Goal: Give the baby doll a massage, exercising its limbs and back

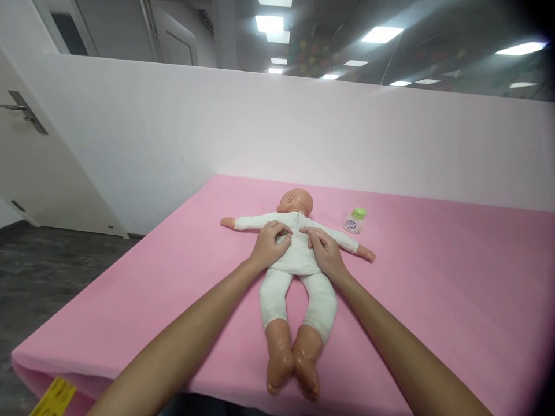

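A baby doll [299, 254] with a white cloth body and bare plastic head, hands and feet lies on the pink-covered table. It seems to be face down, its head turned to the left and its arms spread wide. My left hand [272, 244] rests on the left side of the doll's back, fingers bent and a gap between fingers and thumb. On the right side of the back lies my right hand [326, 248], its index finger reaching toward the middle seam. Neither hand holds anything that I can see. Both sets of fingertips touch or nearly touch the cloth.
A small clear bottle with a green cap [355, 221] stands right of the doll's head. The pink table cover [455, 289] meets a white wall [303, 127] at the back. A door [52, 156] is at the left, and a yellow label [54, 397] shows at the near left corner.
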A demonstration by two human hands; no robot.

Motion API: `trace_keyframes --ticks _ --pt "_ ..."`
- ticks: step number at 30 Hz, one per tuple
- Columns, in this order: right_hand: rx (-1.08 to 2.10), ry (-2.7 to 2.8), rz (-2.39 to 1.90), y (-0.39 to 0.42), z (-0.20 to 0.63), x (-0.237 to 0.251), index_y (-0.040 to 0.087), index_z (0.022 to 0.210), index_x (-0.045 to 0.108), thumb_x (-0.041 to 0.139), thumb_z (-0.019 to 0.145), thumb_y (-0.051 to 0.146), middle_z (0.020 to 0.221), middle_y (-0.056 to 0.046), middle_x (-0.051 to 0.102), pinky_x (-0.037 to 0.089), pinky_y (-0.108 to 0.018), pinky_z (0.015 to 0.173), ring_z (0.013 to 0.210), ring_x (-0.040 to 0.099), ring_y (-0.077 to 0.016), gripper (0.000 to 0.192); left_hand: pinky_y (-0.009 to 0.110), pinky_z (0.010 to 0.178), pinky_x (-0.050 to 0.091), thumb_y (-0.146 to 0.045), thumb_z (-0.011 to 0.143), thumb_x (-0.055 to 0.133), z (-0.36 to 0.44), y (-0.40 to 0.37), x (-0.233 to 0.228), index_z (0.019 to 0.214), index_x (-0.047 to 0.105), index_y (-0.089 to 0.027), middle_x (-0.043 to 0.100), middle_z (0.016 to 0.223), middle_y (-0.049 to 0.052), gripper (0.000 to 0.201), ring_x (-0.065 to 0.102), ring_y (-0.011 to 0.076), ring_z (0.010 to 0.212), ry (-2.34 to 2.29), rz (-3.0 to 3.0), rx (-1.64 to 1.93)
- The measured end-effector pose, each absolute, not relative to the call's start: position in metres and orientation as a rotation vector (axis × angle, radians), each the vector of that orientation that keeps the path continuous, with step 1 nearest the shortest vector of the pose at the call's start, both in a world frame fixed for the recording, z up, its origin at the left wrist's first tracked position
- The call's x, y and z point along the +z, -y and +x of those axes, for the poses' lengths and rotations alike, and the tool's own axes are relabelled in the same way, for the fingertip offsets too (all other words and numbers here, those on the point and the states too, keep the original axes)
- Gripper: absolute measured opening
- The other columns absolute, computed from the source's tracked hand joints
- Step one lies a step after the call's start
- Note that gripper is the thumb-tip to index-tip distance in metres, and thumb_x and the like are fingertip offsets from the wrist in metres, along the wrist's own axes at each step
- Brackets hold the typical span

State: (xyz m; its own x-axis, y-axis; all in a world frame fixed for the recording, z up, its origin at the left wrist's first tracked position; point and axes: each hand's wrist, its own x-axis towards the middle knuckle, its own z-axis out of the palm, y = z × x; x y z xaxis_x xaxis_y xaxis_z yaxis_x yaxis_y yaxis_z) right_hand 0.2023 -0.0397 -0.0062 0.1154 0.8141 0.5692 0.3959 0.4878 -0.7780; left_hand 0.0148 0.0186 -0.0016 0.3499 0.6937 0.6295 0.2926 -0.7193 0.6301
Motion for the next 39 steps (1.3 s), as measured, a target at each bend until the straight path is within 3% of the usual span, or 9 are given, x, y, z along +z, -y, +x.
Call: trace_keyframes --ticks 5,10,12,16,21,24,28,31,39 --pt "0.476 1.455 -1.121 0.042 0.201 -0.006 0.024 0.086 0.064 0.049 0.104 0.049 0.112 -0.007 0.075 0.046 -0.043 0.104 0.114 0.066 -0.0268 0.034 0.037 0.088 0.048 -0.015 0.087 0.06 0.015 -0.017 0.0 0.091 0.07 -0.021 0.067 0.09 0.003 0.013 0.059 0.0213 0.093 -0.851 2.205 1.317" --pt "0.469 1.444 -1.117 0.044 0.202 -0.007 0.024 0.069 0.052 0.041 0.107 0.05 0.111 -0.008 0.076 0.047 -0.043 0.102 0.111 0.067 -0.0269 0.047 0.037 0.087 0.046 -0.013 0.087 0.057 0.015 -0.017 0.001 0.091 0.071 -0.021 0.064 0.086 0.002 0.016 0.058 0.0209 0.091 -0.863 2.194 1.317" --pt "0.448 1.472 -1.095 0.043 0.202 -0.007 0.024 0.068 0.056 0.042 0.107 0.049 0.112 -0.008 0.076 0.046 -0.045 0.105 0.114 0.066 -0.0273 0.048 0.037 0.087 0.047 -0.014 0.088 0.057 0.015 -0.017 0.0 0.091 0.071 -0.021 0.065 0.087 0.002 0.015 0.059 0.0211 0.091 -0.872 2.194 1.313" --pt "0.397 1.576 -1.117 0.04 0.204 -0.01 0.026 0.102 0.073 0.064 0.096 0.049 0.128 -0.008 0.07 0.043 -0.05 0.113 0.127 0.06 -0.0304 0.024 0.04 0.09 0.048 -0.02 0.09 0.061 0.015 -0.016 0.001 0.093 0.071 -0.022 0.066 0.091 0.003 0.011 0.059 0.0224 0.095 -0.862 2.207 1.301" --pt "0.302 1.59 -1.274 0.037 0.207 -0.016 0.027 0.133 0.065 0.078 0.083 0.053 0.146 -0.011 0.059 0.035 -0.057 0.121 0.141 0.048 -0.0346 0.057 0.046 0.103 0.046 -0.022 0.086 0.07 0.014 -0.015 0.003 0.102 0.074 -0.025 0.067 0.102 0.004 0.018 0.059 0.0255 0.108 -0.833 2.236 1.221" --pt "0.298 1.546 -1.359 0.038 0.207 -0.015 0.027 0.131 0.066 0.08 0.081 0.054 0.139 -0.011 0.061 0.039 -0.058 0.118 0.136 0.052 -0.0353 0.059 0.048 0.109 0.044 -0.022 0.085 0.07 0.014 -0.015 0.002 0.108 0.075 -0.027 0.067 0.11 0.004 0.023 0.058 0.0262 0.115 -0.822 2.272 1.186" --pt "0.303 1.537 -1.401 0.042 0.205 -0.007 0.027 0.114 0.071 0.08 0.08 0.05 0.117 -0.008 0.066 0.045 -0.055 0.11 0.122 0.059 -0.0329 0.042 0.049 0.113 0.042 -0.02 0.084 0.072 0.016 -0.014 -0.002 0.114 0.074 -0.028 0.064 0.121 0.004 0.031 0.056 0.0266 0.121 -0.858 2.302 1.275" --pt "0.307 1.502 -1.413 0.045 0.202 -0.004 0.027 0.103 0.07 0.082 0.079 0.05 0.112 -0.007 0.065 0.047 -0.054 0.107 0.118 0.059 -0.0328 0.036 0.049 0.115 0.04 -0.021 0.083 0.073 0.018 -0.014 -0.004 0.118 0.074 -0.028 0.061 0.126 0.005 0.036 0.054 0.0271 0.124 -0.888 2.318 1.355" --pt "0.307 1.517 -1.447 0.04 0.206 -0.01 0.027 0.127 0.064 0.08 0.078 0.052 0.125 -0.011 0.062 0.041 -0.058 0.113 0.128 0.053 -0.0352 0.057 0.043 0.094 0.048 -0.022 0.082 0.071 0.017 -0.014 0.001 0.097 0.068 -0.023 0.063 0.091 0.002 0.015 0.059 0.0235 0.098 -0.963 2.265 1.282"
